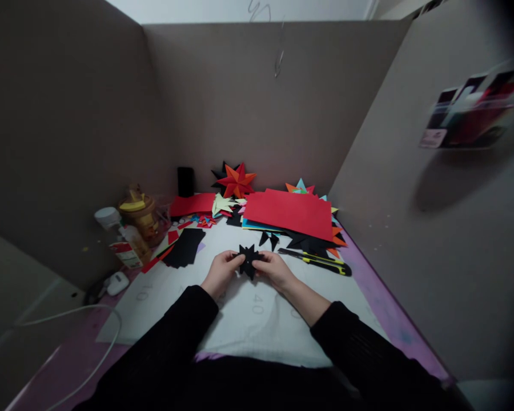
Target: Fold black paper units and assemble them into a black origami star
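A small black paper star (pixel 249 268) with several points is held up over the white sheet (pixel 240 331). My left hand (pixel 224 270) pinches its left side between thumb and fingers. On the other side, my right hand (pixel 276 270) grips it the same way, thumb on the front. Just beyond the star lie two small black folded paper points (pixel 269 240). A black and yellow utility knife (pixel 319 261) rests to the right of my right hand. Left of my left hand is a fanned stack of black paper pieces (pixel 184 248).
Red paper sheets (pixel 289 211) lie at the back, near a red and orange paper star (pixel 237 181). A glue bottle (pixel 128 251) and a brown jar (pixel 139 217) stand at the left. A white cable (pixel 119 325) hangs near the left edge. Grey partitions (pixel 274 108) enclose the desk.
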`<state>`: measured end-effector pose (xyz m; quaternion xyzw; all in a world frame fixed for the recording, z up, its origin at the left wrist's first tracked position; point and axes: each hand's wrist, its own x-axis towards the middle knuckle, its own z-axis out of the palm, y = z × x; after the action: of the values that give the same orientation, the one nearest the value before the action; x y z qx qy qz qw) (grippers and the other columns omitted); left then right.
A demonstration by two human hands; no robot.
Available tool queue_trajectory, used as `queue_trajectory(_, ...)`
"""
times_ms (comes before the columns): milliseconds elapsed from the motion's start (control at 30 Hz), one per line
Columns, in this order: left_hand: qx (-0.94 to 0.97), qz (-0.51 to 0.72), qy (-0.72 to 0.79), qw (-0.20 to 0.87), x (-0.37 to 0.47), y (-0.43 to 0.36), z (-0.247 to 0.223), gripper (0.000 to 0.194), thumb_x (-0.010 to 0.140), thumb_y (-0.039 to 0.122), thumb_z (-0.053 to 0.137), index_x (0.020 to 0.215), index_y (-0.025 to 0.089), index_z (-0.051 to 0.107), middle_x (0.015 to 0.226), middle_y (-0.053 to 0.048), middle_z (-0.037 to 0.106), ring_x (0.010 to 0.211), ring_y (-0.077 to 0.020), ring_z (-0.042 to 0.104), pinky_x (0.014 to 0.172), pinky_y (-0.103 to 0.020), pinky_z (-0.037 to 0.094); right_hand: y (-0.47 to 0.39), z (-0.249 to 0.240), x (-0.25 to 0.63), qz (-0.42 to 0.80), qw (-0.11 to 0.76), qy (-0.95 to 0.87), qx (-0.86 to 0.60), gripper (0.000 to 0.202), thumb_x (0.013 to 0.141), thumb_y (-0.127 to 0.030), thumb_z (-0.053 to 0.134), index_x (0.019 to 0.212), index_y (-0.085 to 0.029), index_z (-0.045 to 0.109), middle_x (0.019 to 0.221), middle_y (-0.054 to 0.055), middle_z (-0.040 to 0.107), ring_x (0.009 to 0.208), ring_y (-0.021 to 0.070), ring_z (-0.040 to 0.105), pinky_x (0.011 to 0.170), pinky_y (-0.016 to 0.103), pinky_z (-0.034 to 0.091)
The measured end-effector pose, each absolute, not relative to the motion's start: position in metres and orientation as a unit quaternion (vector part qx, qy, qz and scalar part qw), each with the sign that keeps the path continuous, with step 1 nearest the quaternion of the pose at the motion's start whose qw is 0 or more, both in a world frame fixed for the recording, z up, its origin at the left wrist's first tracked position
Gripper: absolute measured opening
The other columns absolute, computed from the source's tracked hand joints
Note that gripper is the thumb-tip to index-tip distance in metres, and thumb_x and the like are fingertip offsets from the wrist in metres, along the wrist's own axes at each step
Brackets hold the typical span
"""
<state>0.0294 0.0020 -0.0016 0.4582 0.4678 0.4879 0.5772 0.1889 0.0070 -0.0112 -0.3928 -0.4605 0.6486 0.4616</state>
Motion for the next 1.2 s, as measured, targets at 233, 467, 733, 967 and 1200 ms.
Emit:
queue_trajectory(233,0.479,0.483,0.462,0.569,0.0325,0.0036,-0.0049,0.027,0.065,0.036,0.069,0.068,0.011,0.060,0.054,0.000,0.057,0.046,-0.0076,0.045,0.046,-0.020,0.031,0.0039,-0.0059,0.1908,0.602,0.453,-0.491,-0.438,0.023,0.059,-0.032,0.071,0.060,-0.012,0.059,0.045,-0.003,0.051,0.040,0.0067,0.041,0.042,0.021,0.028)
queue_trajectory(467,0.486,0.482,0.461,0.565,0.0341,0.0033,-0.0057,0.026,0.064,0.035,0.071,0.068,0.012,0.059,0.052,0.002,0.054,0.044,-0.0067,0.044,0.044,-0.019,0.031,0.0030,-0.0053,0.1924,0.561,0.446,-0.513,-0.473,0.025,0.058,-0.033,0.071,0.057,-0.011,0.058,0.045,-0.003,0.050,0.040,0.0061,0.039,0.042,0.020,0.026)
queue_trajectory(733,0.484,0.482,0.473,0.556,0.0338,0.0032,-0.0054,0.027,0.063,0.034,0.072,0.066,0.012,0.057,0.049,0.003,0.051,0.043,-0.0058,0.041,0.043,-0.019,0.029,0.0052,-0.0094,0.1921,0.563,0.442,-0.509,-0.478,0.027,0.057,-0.035,0.072,0.060,-0.010,0.061,0.047,-0.001,0.053,0.041,0.0076,0.043,0.042,0.021,0.029)
queue_trajectory(967,0.449,0.513,0.463,0.567,0.0335,0.0073,-0.0012,0.027,0.064,0.035,0.071,0.070,0.012,0.059,0.050,0.003,0.052,0.042,-0.0050,0.040,0.043,-0.019,0.027,0.0075,-0.0117,0.1921,0.612,0.455,-0.489,-0.423,0.031,0.061,-0.040,0.070,0.067,-0.012,0.059,0.053,0.001,0.058,0.042,0.0084,0.048,0.043,0.021,0.037)
queue_trajectory(1200,0.443,0.512,0.457,0.577,0.0316,0.0066,-0.0011,0.027,0.065,0.035,0.071,0.069,0.012,0.057,0.046,0.004,0.048,0.039,-0.0043,0.036,0.041,-0.019,0.023,0.0049,-0.0086,0.1956,0.539,0.437,-0.536,-0.482,0.025,0.063,-0.035,0.067,0.059,-0.014,0.055,0.042,-0.003,0.052,0.035,0.0067,0.041,0.037,0.019,0.030)
